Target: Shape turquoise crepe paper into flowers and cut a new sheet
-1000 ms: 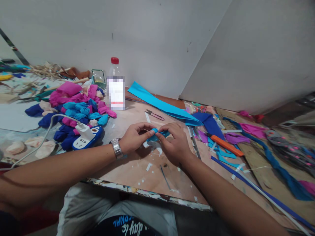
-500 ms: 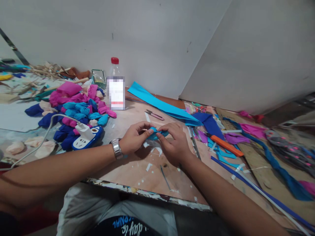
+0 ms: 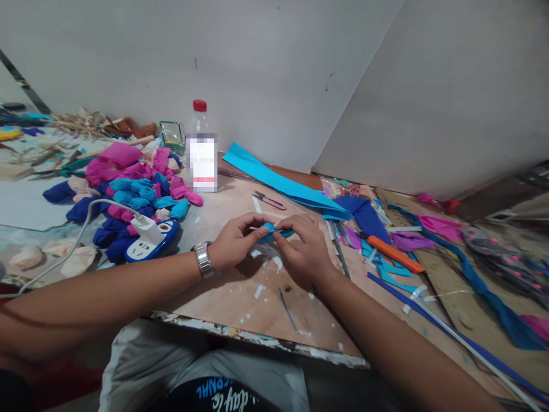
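l hand point(image 3: 235, 240) & r hand point(image 3: 303, 247) pinch blue piece point(image 3: 269, 228), bunched bit btwn thumb tips.

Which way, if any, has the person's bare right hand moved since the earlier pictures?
No: the bare right hand sits in the same place, below and right of the pink-handled metal snips on the tan tabletop.

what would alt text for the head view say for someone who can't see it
A person's left hand and right hand pinch a small blue piece above a cluttered table. Pink and blue bundles lie left; a long orange tool lies right.
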`<state>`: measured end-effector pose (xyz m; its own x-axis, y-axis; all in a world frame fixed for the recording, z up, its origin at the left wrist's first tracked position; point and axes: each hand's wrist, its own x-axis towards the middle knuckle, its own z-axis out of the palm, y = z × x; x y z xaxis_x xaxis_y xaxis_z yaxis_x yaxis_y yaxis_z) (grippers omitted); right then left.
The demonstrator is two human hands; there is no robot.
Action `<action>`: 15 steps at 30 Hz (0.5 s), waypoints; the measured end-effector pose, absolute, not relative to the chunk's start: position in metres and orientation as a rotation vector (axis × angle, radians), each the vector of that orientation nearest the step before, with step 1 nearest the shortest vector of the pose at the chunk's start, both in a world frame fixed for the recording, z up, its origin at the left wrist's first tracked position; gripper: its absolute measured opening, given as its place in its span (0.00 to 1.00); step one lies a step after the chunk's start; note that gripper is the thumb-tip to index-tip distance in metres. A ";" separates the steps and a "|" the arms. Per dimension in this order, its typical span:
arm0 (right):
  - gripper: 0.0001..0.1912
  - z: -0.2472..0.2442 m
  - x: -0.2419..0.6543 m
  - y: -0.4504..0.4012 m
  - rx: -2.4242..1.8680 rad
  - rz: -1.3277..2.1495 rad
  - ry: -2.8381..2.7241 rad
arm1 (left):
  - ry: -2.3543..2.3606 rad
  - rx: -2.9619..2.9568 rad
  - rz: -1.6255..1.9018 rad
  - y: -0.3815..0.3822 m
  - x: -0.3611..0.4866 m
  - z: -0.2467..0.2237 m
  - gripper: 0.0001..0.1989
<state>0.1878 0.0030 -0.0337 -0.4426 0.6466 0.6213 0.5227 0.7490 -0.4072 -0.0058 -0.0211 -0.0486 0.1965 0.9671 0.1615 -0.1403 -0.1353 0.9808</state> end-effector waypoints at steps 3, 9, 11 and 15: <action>0.04 -0.034 0.188 0.004 -0.881 0.193 -2.142 | 0.883 1.333 1.198 -0.021 -0.007 -0.050 0.19; 0.04 -0.033 0.187 0.003 -0.863 0.212 -2.129 | 0.910 1.336 1.201 -0.021 -0.008 -0.051 0.19; 0.04 -0.033 0.187 0.002 -0.865 0.216 -2.126 | 0.901 1.333 1.208 -0.021 -0.008 -0.052 0.19; 0.03 -0.032 0.186 0.002 -0.868 0.222 -2.139 | 0.888 1.312 1.242 -0.020 -0.007 -0.056 0.19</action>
